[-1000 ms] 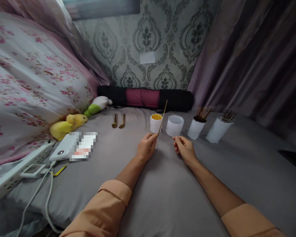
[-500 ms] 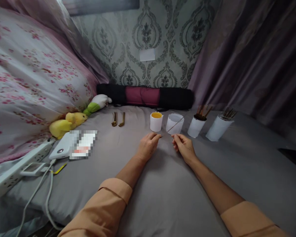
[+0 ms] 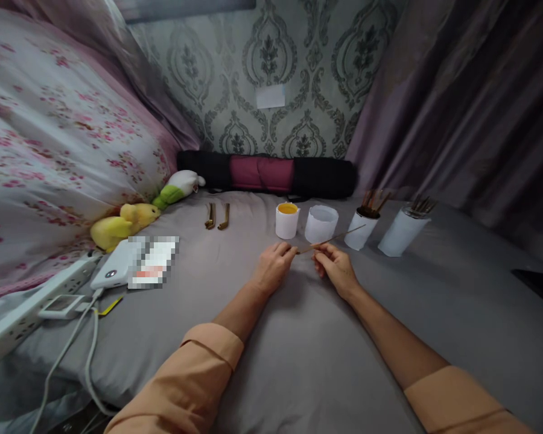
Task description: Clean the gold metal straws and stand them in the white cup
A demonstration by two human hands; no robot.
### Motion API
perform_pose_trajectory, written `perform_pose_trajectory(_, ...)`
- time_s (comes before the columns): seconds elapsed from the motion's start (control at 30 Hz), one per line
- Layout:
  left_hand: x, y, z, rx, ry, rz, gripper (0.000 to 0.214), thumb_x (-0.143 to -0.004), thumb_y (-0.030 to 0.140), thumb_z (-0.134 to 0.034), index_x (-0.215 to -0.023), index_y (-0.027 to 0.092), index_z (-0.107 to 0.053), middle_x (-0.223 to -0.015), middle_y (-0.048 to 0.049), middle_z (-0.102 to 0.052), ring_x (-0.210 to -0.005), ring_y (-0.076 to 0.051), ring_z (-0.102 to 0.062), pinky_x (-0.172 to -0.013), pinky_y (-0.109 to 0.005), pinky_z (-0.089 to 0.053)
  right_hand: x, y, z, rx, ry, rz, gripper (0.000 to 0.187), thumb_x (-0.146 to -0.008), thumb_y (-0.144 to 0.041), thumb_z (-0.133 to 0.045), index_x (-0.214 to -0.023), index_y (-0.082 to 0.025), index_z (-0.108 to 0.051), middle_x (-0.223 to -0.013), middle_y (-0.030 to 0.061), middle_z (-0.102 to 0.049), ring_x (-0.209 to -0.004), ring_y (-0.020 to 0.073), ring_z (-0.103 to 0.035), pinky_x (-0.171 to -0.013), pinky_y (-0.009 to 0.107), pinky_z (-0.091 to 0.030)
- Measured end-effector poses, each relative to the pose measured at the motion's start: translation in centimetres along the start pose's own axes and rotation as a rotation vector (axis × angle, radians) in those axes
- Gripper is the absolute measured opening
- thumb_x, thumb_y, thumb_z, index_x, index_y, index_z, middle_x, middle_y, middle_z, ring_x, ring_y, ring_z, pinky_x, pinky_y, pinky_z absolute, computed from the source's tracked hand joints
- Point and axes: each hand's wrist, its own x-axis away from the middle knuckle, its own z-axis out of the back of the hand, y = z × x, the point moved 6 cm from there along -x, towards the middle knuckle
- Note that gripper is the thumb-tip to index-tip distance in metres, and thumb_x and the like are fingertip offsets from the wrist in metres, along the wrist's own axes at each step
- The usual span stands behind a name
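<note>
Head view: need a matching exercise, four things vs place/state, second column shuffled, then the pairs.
Things
A. thin stick
B. cup with yellow filling
C. yellow plush toy
D. brass-coloured pieces

Place or state
1. against the floral bedding, far left
2. pinched between left hand and right hand
3. lying on the grey sheet, left of the cups
4. leftmost in the row of white cups

Pairs: A-2, B-4, C-1, D-3
</note>
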Motion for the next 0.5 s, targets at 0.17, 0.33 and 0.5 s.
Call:
perform_pose_trajectory(0.17,0.0,0.1,-0.1,-0.008,-0.008,-0.016,0.028,-0.087,0.021,-0.032,-0.106,0.018,-0.052,-0.093,-0.0084,-0.053,-0.086,-0.017,-0.049,-0.075,-0.029,-0.04,0.2,0.0,-0.2,-0.053,-0.032,-0.017,0.032,-0.067,-0.031,-0.056,-0.093,-0.014,-0.056,-0.06,-0.0015,-0.053,-0.043,0.0074,-0.043,-0.037,0.02,-0.033)
perform_pose_trajectory(0.33,0.0,0.0,-0.3,-0.01,-0.02,-0.006,0.027,-0.087,0.021,-0.032,-0.104,0.018,-0.053,-0.091,-0.008,-0.053,-0.085,-0.017,-0.049,-0.075,-0.028,-0.04,0.0,0.5,-0.1,-0.103,-0.022,-0.05,0.036,-0.068,-0.039,-0.057,-0.093,-0.013,-0.057,-0.065,0.0005,-0.054,-0.047,0.0076,-0.046,-0.037,0.019,-0.034)
perform_pose_trajectory(0.5,0.0,0.0,-0.3,-0.003,-0.024,0.004,0.027,-0.087,0.022,-0.031,-0.102,0.018,-0.053,-0.09,-0.0075,-0.053,-0.085,-0.016,-0.049,-0.076,-0.028,-0.04,-0.2,1.1,-0.1,-0.137,-0.025,-0.065,0.037,-0.07,-0.045,-0.056,-0.09,-0.014,-0.057,-0.066,0.0007,-0.053,-0.047,0.007,-0.046,-0.036,0.018,-0.034)
